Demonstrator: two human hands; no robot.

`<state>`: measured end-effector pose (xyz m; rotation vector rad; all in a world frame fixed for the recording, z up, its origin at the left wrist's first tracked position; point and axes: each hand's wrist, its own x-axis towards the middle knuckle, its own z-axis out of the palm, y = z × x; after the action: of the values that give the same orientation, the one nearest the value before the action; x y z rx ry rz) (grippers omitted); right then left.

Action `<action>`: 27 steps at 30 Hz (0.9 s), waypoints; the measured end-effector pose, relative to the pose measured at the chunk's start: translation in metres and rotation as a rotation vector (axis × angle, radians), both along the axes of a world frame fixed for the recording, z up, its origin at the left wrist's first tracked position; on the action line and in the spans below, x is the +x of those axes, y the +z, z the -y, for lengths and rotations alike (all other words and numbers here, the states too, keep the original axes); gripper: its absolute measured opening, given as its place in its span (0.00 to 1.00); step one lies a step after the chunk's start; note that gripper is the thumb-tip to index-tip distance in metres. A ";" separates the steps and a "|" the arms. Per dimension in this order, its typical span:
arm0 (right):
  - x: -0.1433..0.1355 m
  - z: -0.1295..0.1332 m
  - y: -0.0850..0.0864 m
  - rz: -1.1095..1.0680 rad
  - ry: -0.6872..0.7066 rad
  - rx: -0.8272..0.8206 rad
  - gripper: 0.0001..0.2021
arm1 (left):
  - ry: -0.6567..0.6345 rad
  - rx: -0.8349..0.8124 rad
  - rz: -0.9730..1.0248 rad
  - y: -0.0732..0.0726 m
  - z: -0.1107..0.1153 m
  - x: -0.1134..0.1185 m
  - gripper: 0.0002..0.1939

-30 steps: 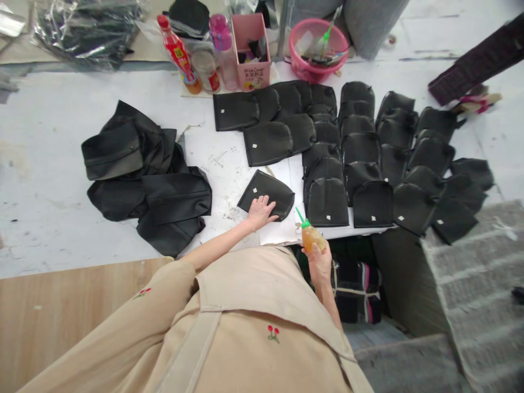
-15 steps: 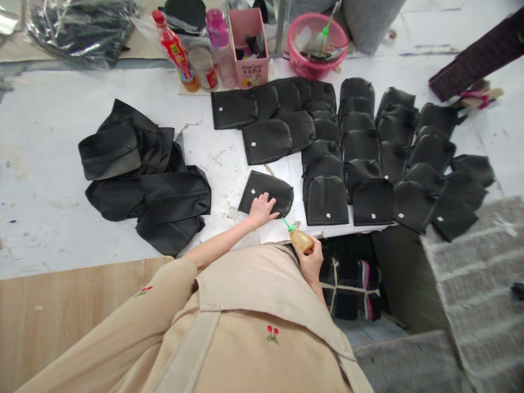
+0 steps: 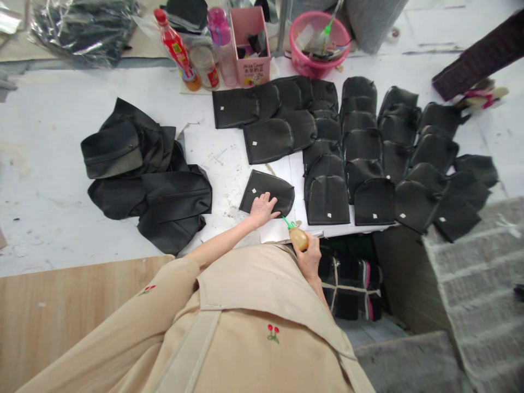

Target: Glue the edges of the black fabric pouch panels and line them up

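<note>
A single black piece (image 3: 266, 188) with a small white tag lies on the white table (image 3: 221, 147). On its lower part rests my left hand (image 3: 264, 210), fingers spread and pressing it flat. My right hand (image 3: 310, 259) is wrapped round a small amber squeeze bottle (image 3: 298, 238); the bottle's green nozzle tip meets the lower edge of the piece, beside my left fingers. Many similar black pieces (image 3: 328, 199) overlap in rows to the right and behind. At the left is a loose heap of black fabric (image 3: 176, 196).
A red-capped drink bottle (image 3: 176, 46), a glass jar (image 3: 204, 65), a pink box (image 3: 251, 49) and a pink basin (image 3: 319, 46) stand along the back. Below the table edge lies a tied dark bundle (image 3: 352, 284). Grey ribbed material (image 3: 483, 289) is at the right.
The green nozzle has moved slightly onto the edge of the black piece, and my right hand has turned a little round the bottle. My left hand stays on the piece.
</note>
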<state>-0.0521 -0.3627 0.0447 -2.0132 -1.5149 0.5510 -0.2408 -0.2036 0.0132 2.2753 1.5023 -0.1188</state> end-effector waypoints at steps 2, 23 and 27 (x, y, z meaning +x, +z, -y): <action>0.000 0.001 0.001 0.021 0.004 -0.001 0.23 | 0.001 -0.003 0.000 0.000 0.000 0.000 0.25; 0.000 -0.001 0.002 0.034 -0.030 -0.003 0.22 | -0.058 -0.030 0.031 0.002 -0.004 -0.009 0.25; 0.003 -0.005 0.002 0.021 -0.045 0.006 0.21 | -0.046 -0.044 0.047 0.001 -0.002 -0.008 0.25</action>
<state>-0.0493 -0.3577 0.0464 -2.0494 -1.4777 0.5078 -0.2484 -0.2017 0.0143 2.2627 1.4105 -0.1100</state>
